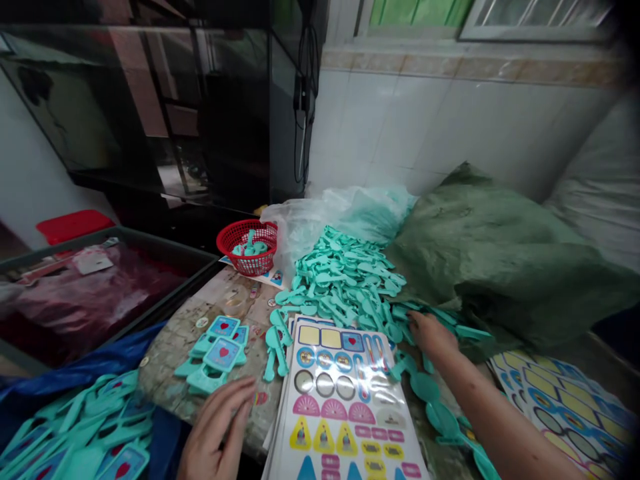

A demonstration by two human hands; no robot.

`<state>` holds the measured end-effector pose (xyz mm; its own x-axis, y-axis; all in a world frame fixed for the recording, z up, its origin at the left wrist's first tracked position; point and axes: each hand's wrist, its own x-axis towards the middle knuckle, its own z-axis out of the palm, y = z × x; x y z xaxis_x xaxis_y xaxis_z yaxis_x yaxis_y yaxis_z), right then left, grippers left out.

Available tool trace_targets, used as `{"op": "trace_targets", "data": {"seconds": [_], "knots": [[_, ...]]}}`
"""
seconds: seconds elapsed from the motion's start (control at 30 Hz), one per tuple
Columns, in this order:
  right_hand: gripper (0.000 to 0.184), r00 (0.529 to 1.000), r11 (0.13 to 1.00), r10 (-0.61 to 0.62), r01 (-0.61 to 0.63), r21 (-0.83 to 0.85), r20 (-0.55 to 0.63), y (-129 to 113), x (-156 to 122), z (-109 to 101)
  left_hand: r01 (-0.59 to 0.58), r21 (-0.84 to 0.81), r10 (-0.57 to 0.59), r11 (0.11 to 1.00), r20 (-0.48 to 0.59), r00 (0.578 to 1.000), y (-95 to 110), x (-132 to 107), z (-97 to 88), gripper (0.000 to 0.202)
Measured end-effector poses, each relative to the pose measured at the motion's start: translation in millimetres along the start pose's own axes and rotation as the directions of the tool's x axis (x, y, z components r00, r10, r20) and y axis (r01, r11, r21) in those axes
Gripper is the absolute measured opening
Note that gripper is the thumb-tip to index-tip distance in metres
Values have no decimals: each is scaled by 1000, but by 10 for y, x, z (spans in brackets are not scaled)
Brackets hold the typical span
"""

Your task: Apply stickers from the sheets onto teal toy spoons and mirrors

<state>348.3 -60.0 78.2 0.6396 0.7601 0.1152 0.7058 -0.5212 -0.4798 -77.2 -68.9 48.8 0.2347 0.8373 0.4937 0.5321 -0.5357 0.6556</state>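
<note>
Left hand (217, 427) at near edge of the worn tabletop (180, 353), fingers spread apart, nothing visibly held, just beside a small group of teal plastic paddle-shaped pieces with heart stickers (220, 353). Right hand (430, 337) reaches far right onto the loose pile of unstickered teal pieces (340, 280), fingers touching it; can't tell if it's clamped on any piece. Right forearm (490, 413) lies over a line of teal pieces (440, 413). Stack of glossy sticker sheets (340, 400) sits between the hands, just near of the pile. More sticker sheets (560, 413) lie at right. Red plastic basket (247, 247) holding some teal pieces sits far left of the pile, with a clear plastic bag (320, 223) behind the pile and a green woven sack (500, 267) to its right. Heap of stickered teal pieces (85, 427) lies near left on a blue cloth (160, 440). Dark tray (165, 250) sits at left.
</note>
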Motion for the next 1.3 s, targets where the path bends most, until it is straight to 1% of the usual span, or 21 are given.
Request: {"op": "trace_targets", "data": {"seconds": [0.03, 0.1, 0.2, 0.27, 0.33, 0.4, 0.47, 0.53, 0.57, 0.6, 0.63, 0.67, 0.7, 0.73, 0.77, 0.83, 0.93, 0.97, 1.03, 1.17, 1.3], "knots": [[8, 1000, 1000, -15, 15, 21, -7, -19, -10, -48, 15, -24, -15, 1000, 13, 1000, 22, -13, 4, 22], [20, 999, 996, -42, 42, 82, -11, -73, -68, -175, 57, -78, -54, 995, 41, 998, 58, -34, 13, 21], [33, 998, 975, -57, 48, 219, 35, -208, -293, -393, 183, -181, -163, 966, 121, 979, 134, -51, 41, 19], [36, 991, 948, -69, 30, 317, 115, -339, -535, -496, 301, -277, -243, 912, 224, 944, 228, -44, 80, 18], [37, 968, 902, -91, -19, 432, 234, -493, -824, -516, 442, -382, -313, 812, 354, 881, 355, -23, 139, 22], [37, 915, 816, -122, -128, 564, 384, -646, -1127, -436, 568, -483, -334, 666, 487, 807, 490, 6, 213, 28], [36, 836, 740, -192, -220, 635, 514, -782, -1418, -271, 646, -576, -288, 500, 593, 752, 606, 28, 289, 38], [36, 753, 703, -274, -267, 659, 598, -885, -1663, -75, 705, -606, -228, 368, 676, 701, 689, 35, 348, 46], [36, 723, 699, -307, -269, 662, 619, -921, -1757, 13, 736, -594, -213, 324, 712, 669, 717, 31, 367, 46], [37, 714, 703, -331, -250, 666, 617, -945, -1826, 86, 765, -572, -208, 296, 743, 636, 736, 23, 378, 45], [38, 724, 711, -341, -218, 668, 599, -956, -1867, 138, 788, -551, -213, 275, 764, 608, 746, 12, 383, 44], [39, 759, 721, -329, -182, 668, 562, -954, -1877, 169, 807, -534, -225, 252, 779, 585, 749, -1, 383, 42], [41, 811, 734, -286, -157, 661, 511, -939, -1858, 182, 821, -527, -243, 220, 785, 569, 746, -14, 382, 41], [42, 863, 754, -224, -140, 642, 453, -914, -1809, 181, 829, -529, -268, 180, 785, 559, 737, -28, 382, 39], [44, 903, 787, -168, -118, 606, 394, -881, -1736, 175, 830, -542, -293, 134, 778, 556, 725, -40, 385, 37], [46, 948, 864, -125, -39, 501, 291, -807, -1534, 167, 818, -574, -328, 40, 766, 554, 697, -59, 408, 33], [40, 955, 935, -199, 118, 335, 218, -708, -1193, 218, 781, -622, -318, -64, 754, 575, 658, -64, 472, 33], [35, 960, 949, -191, 127, 290, 204, -683, -1095, 249, 775, -626, -311, -83, 755, 576, 649, -59, 495, 33], [26, 975, 977, -133, 100, 187, 175, -642, -951, 316, 780, -617, -307, -100, 765, 566, 631, -44, 535, 31], [15, 989, 998, -57, 58, -6, 138, -608, -869, 410, 798, -595, -340, -97, 773, 536, 582, -21, 590, 30], [15, 988, 995, -48, 60, -79, 145, -615, -903, 418, 825, -557, -378, -90, 786, 489, 530, -22, 625, 31]]}}
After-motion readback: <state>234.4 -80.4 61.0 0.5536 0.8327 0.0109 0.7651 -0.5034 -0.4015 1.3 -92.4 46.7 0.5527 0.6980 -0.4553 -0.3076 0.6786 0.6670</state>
